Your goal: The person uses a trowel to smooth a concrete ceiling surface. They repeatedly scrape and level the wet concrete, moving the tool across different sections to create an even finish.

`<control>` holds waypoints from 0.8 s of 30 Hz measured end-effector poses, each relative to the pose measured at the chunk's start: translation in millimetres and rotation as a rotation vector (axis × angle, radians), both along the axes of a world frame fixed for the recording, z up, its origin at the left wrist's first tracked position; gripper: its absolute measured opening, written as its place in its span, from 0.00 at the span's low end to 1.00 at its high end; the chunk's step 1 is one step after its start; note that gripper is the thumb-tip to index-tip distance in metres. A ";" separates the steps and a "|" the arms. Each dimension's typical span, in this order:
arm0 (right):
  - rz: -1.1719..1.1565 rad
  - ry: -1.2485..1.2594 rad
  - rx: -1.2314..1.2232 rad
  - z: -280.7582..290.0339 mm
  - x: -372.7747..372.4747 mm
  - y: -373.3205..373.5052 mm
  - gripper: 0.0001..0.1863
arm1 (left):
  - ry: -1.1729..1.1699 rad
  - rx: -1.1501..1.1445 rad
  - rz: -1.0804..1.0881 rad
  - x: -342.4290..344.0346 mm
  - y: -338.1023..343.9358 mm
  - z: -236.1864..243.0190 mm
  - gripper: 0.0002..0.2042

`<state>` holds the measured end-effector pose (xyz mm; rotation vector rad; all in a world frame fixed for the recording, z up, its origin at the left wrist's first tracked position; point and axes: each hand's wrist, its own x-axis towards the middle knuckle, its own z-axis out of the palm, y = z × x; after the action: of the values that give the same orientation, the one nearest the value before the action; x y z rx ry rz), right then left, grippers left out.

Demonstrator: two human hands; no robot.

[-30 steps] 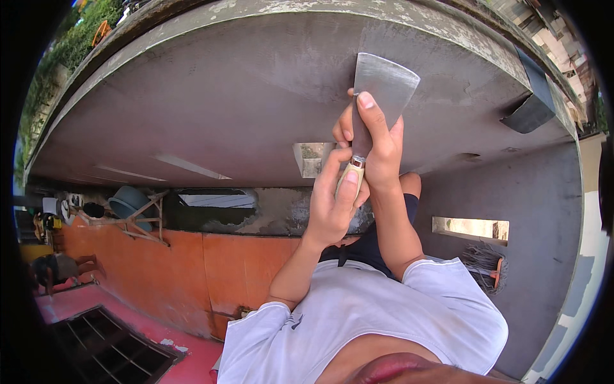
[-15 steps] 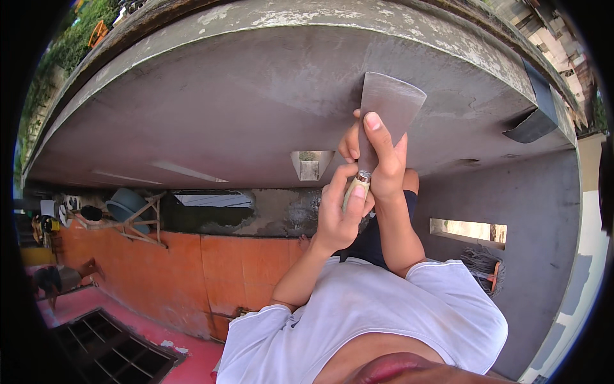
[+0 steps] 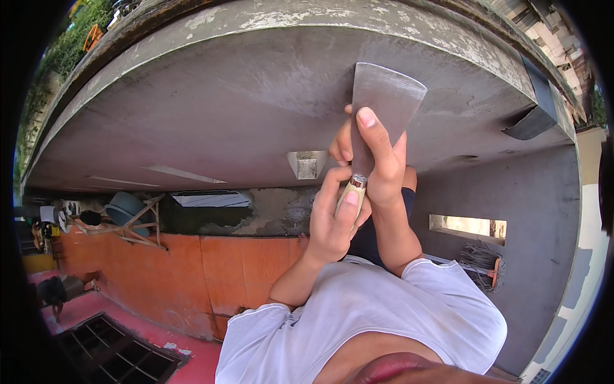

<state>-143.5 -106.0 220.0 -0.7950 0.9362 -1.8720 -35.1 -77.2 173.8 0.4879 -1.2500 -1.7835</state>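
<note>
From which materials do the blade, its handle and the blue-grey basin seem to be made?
Blade: metal, probably steel, satin finish, judging by its grey sheen and lighter edge.
Handle: perhaps wood, pale and smooth, though partly covered; plastic is possible.
Basin: probably plastic; dull, evenly coloured.

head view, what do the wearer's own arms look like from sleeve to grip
The left sleeve and right sleeve are white, short and loose. The left forearm and right forearm are bare. The left grip and right grip are ungloved hands; no ring, watch or bracelet shows, though some fingers are partly hidden.
</note>
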 end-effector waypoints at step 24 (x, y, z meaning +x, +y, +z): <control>-0.031 0.053 -0.015 20.6 4.0 -5.8 0.22 | -0.043 -0.053 0.054 -2.1 -3.8 19.4 0.17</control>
<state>-139.5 -111.8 240.6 -0.8474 0.9729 -1.8946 -37.2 -81.0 193.2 0.5275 -1.2986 -1.6981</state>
